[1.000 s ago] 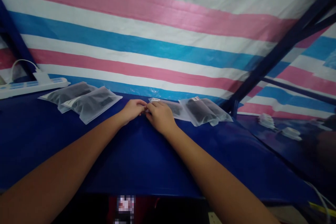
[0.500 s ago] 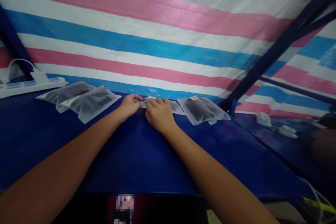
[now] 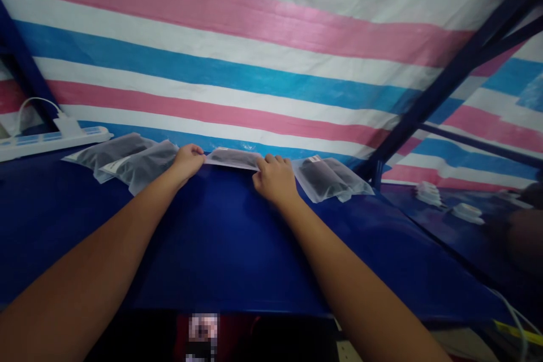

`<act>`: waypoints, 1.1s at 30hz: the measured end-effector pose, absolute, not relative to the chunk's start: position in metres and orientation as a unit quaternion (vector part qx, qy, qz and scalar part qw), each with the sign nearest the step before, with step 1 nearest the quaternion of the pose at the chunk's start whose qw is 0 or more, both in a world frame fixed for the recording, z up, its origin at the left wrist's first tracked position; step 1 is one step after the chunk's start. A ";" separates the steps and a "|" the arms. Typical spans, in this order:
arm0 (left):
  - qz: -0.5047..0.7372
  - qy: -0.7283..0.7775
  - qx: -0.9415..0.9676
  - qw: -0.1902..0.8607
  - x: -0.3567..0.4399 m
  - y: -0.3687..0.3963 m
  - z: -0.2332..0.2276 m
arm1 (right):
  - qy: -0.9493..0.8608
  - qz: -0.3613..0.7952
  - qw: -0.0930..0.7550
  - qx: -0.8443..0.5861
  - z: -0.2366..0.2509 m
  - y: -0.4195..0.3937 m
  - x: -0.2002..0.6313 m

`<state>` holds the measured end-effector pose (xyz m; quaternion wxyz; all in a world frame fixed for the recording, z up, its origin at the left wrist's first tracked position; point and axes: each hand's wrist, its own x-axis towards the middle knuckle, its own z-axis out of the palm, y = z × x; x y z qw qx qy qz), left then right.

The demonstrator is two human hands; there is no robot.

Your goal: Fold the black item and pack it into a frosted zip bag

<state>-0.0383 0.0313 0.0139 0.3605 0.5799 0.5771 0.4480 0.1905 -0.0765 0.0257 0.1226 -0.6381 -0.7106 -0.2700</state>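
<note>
A frosted plastic bag (image 3: pixel 233 158) with something dark inside and a small white label lies at the back of the blue table, its near edge slightly raised. My left hand (image 3: pixel 189 162) pinches its left end between thumb and fingers. At its right end, my right hand (image 3: pixel 276 178) is closed on the edge, fingers curled over it. Two similar bags (image 3: pixel 146 164) overlap just left of my left hand, partly behind it. Another pair of frosted bags (image 3: pixel 324 177) rests immediately right of my right hand.
A white power strip (image 3: pixel 55 140) with a plugged-in adapter sits at the far left of the blue table (image 3: pixel 220 249). Striped plastic sheeting (image 3: pixel 237 79) hangs behind. A dark blue metal post (image 3: pixel 428 96) slants up at the right, with white objects (image 3: pixel 428 193) on a surface beyond.
My left hand has moved left and my right hand slightly right, spreading apart along the bag. More of the middle bag shows between them, and it has shifted left.
</note>
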 end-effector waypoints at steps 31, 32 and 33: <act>0.422 0.574 0.645 0.275 -0.043 0.045 -0.003 | -0.633 -0.187 0.159 -0.734 0.033 -0.075 0.197; 0.419 0.575 0.647 0.275 -0.042 0.045 -0.003 | -0.630 -0.183 0.156 -0.738 0.033 -0.075 0.197; 0.416 0.575 0.649 0.276 -0.042 0.044 -0.002 | -0.627 -0.180 0.153 -0.742 0.033 -0.075 0.197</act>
